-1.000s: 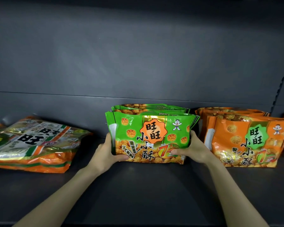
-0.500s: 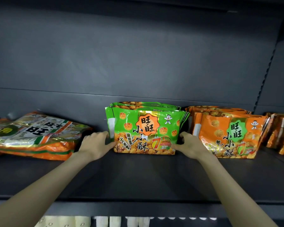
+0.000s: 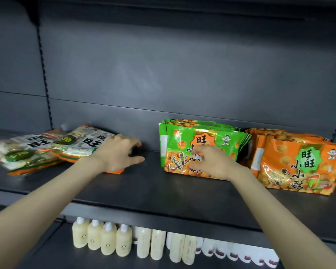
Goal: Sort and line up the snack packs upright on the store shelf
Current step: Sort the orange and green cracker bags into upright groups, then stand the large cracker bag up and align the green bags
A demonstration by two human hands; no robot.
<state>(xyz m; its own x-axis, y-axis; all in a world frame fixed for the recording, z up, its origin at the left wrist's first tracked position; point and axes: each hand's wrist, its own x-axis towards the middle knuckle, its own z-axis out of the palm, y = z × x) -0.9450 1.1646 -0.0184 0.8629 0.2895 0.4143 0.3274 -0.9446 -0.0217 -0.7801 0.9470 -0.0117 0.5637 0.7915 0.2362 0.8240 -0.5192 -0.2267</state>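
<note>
Head view: hands (image 3: pixel 119 152) (image 3: pixel 215 164) outstretched over shelf (image 3: pixel 163 191)

a shop: dark metal shelf (image 3: pixel 163 193) stocked with snack packs (image 3: pixel 299 164) above bottles (image 3: pixel 109 239).

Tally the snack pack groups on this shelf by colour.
Green group, upright: 1
Orange group, upright: 1
White-and-orange group, lying flat: 1
Total: 3 groups; the packs inside each overlap too much to count.
</note>
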